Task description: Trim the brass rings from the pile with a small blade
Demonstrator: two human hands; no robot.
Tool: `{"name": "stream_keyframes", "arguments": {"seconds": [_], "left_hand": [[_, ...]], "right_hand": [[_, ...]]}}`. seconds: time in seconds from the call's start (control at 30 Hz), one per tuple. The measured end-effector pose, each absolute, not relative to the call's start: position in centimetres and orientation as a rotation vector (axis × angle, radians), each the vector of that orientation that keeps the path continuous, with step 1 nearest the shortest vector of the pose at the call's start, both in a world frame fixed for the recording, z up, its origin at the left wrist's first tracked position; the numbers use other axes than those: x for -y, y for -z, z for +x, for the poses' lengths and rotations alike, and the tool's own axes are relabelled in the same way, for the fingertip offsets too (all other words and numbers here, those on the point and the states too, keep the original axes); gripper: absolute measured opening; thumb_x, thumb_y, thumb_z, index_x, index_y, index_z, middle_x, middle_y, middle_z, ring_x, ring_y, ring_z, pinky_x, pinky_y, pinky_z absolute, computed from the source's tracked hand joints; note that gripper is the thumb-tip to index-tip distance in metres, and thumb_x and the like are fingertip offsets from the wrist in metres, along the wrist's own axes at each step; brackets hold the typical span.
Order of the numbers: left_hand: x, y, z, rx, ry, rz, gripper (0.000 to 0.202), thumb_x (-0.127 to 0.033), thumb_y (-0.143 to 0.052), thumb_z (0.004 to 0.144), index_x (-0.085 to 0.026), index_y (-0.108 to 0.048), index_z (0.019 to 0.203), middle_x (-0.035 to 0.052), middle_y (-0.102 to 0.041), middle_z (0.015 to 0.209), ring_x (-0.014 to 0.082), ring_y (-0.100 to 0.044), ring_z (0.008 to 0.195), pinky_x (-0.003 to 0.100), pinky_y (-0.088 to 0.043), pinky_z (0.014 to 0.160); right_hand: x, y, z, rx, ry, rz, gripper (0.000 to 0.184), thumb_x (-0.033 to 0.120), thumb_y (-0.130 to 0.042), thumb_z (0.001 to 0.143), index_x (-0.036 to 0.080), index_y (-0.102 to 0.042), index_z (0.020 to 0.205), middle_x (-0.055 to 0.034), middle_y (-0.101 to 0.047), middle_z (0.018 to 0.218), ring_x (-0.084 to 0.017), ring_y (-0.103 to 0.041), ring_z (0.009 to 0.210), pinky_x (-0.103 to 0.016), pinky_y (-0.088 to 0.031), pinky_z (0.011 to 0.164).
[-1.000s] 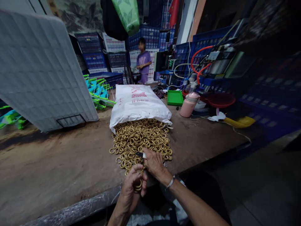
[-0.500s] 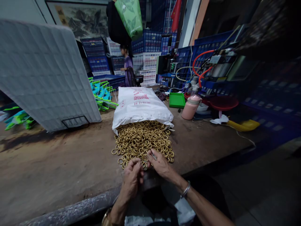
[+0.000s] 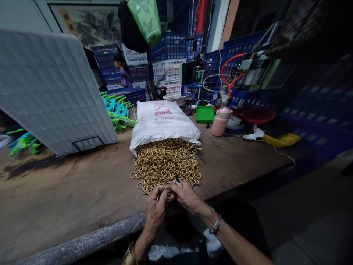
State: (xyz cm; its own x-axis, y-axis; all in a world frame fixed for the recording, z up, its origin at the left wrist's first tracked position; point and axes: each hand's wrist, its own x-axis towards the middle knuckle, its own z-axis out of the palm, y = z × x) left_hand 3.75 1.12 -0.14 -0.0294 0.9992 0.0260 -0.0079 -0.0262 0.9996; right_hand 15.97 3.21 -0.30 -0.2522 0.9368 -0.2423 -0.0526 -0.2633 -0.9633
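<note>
A pile of brass-coloured rings (image 3: 165, 162) spills from the mouth of a white woven sack (image 3: 165, 123) onto the brown table. At the near edge of this pile my left hand (image 3: 156, 208) pinches a ring between thumb and fingers. My right hand (image 3: 189, 198) is closed round a small slim tool (image 3: 178, 180) with a dark tip and a pale body; its exact kind is hard to make out. The fingertips of both hands nearly meet over the ring, which they partly hide.
A tall grey-white padded panel (image 3: 57, 92) stands on the left, with green and blue plastic pieces (image 3: 118, 110) behind it. To the right are a green tray (image 3: 205, 114), a pink bottle (image 3: 220, 121) and a yellow scoop (image 3: 282, 140). Beyond the table, a person (image 3: 124, 75) is near stacked crates.
My hands have come closer together, and the tool in my right hand now points up more. The person in the background has moved left. The view has shifted slightly.
</note>
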Motion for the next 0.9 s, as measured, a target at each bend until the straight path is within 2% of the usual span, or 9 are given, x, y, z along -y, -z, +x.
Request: {"name": "stream_keyframes", "arguments": {"seconds": [0.17, 0.27, 0.43, 0.57, 0.9], "left_hand": [[-0.7, 0.0, 3.9, -1.216, -1.2, 1.069, 0.022, -0.039, -0.059, 0.07, -0.017, -0.058, 0.069, -0.0023, -0.053, 0.054, 0.0095, -0.042, 0.047, 0.019, -0.032, 0.046], [-0.4, -0.2, 4.1, -1.205, -1.198, 1.072, 0.023, -0.04, -0.059, 0.07, -0.017, -0.059, 0.07, -0.0026, -0.052, 0.053, 0.0089, -0.04, 0.045, 0.019, -0.031, 0.044], [-0.2, 0.1, 4.1, -1.217, -1.181, 1.096, 0.026, -0.042, -0.055, 0.073, -0.017, -0.056, 0.071, -0.0044, -0.046, 0.053, 0.0074, -0.036, 0.044, 0.018, -0.029, 0.043], [-0.3, 0.5, 3.9, -1.248, -1.185, 1.031, 0.028, -0.044, -0.058, 0.071, -0.017, -0.055, 0.073, -0.0052, -0.045, 0.053, 0.0069, -0.037, 0.043, 0.018, -0.028, 0.041], [-0.4, 0.2, 3.1, -1.091, -0.934, 0.886, 0.035, -0.051, -0.052, 0.073, -0.017, -0.047, 0.067, -0.007, -0.042, 0.049, 0.0037, -0.031, 0.036, 0.015, -0.02, 0.035]], "right_hand": [[-3.4, 0.3, 16.3, 1.364, -1.362, -1.256, 0.023, 0.037, -0.047, 0.078, 0.017, -0.048, 0.066, 0.0054, -0.048, 0.051, -0.006, -0.038, 0.044, -0.018, -0.032, 0.045], [-3.5, -0.2, 16.5, 1.454, -1.258, -1.268, 0.023, 0.034, -0.047, 0.078, 0.017, -0.047, 0.064, 0.0045, -0.049, 0.053, -0.008, -0.044, 0.052, -0.019, -0.036, 0.053], [-3.6, -0.3, 16.6, 1.586, -1.133, -1.258, 0.021, 0.033, -0.046, 0.08, 0.017, -0.048, 0.066, 0.0057, -0.045, 0.055, -0.008, -0.041, 0.053, -0.019, -0.033, 0.053], [-3.6, 0.1, 16.6, 1.664, -1.032, -1.275, 0.021, 0.03, -0.046, 0.08, 0.017, -0.047, 0.064, 0.0062, -0.041, 0.056, -0.007, -0.037, 0.054, -0.019, -0.03, 0.052], [-3.7, 0.3, 16.2, 1.709, -1.044, -1.292, 0.023, 0.032, -0.043, 0.082, 0.017, -0.047, 0.065, 0.0054, -0.044, 0.058, -0.008, -0.039, 0.055, -0.019, -0.031, 0.053]]}}
